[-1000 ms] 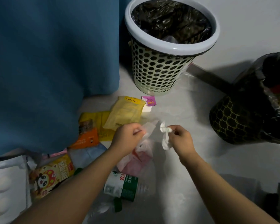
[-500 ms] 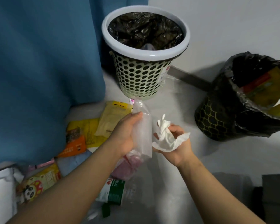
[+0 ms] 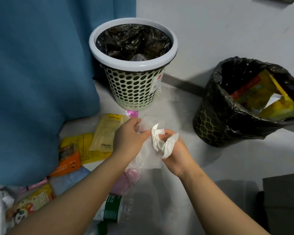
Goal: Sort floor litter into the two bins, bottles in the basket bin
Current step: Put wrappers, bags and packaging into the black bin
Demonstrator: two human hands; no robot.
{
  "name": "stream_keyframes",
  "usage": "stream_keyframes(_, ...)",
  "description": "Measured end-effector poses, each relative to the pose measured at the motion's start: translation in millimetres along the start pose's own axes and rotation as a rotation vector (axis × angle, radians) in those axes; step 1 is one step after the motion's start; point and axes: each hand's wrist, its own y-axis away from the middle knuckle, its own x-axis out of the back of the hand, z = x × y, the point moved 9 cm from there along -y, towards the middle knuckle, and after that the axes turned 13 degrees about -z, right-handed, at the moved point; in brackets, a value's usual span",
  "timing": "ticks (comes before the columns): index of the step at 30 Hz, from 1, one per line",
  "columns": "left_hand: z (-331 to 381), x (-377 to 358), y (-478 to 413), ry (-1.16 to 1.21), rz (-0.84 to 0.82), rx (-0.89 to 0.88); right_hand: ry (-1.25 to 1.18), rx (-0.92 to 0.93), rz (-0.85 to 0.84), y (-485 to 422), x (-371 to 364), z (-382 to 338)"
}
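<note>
Near basket bin (image 3: pixel 132 89), clutching plastic bag (image 3: pixel 148 157) in left hand (image 3: pixel 129 138), tissue (image 3: pixel 161 143) in right hand (image 3: pixel 176 156); black bin (image 3: pixel 210 122) next, probably.

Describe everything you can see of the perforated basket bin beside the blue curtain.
The basket bin stands upright on the pale floor, close by the blue curtain. Its pale green plastic wall is pierced with round holes and tapers downward; a broad white rim tops it. A crinkled black liner fills the inside, with something clear lying in it. A white label sticks to the wall.
</note>
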Motion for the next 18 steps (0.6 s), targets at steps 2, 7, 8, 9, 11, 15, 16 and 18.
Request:
stream_keyframes(2,7.4,-1.1,-4.6,0.007,-0.028,0.003,0.063,0.039,0.041,4.8,2.2,-14.1)
stream_keyframes(7,37.5,-9.7,-17.2,0.272,-0.138,0.027,0.152,0.194,0.099,15.2,4.5,-65.9)
stream_keyframes(8,45.0,-11.3,-19.8,0.343,-0.161,0.031,0.166,0.218,0.104,15.6,5.9,-74.8)
stream_keyframes(9,51.9,-13.0,-24.0,0.396,-0.182,0.034,0.168,0.233,0.109,17.9,4.4,-85.1)
stream_keyframes(11,71.8,-14.9,-28.6,0.468,-0.218,0.017,0.193,0.261,0.12,22.3,3.1,-106.8)
stream_keyframes(15,114.5,-19.3,-39.1,0.579,-0.271,-0.029,0.253,0.311,0.149,31.1,0.4,-150.2)
stream_keyframes(16,128.1,-21.1,-40.9,0.595,-0.283,-0.039,0.272,0.331,0.162,33.3,1.8,-162.9)
stream_keyframes(18,156.0,-25.1,-46.3,0.608,-0.315,-0.072,0.296,0.376,0.18,40.4,2.8,-190.7)
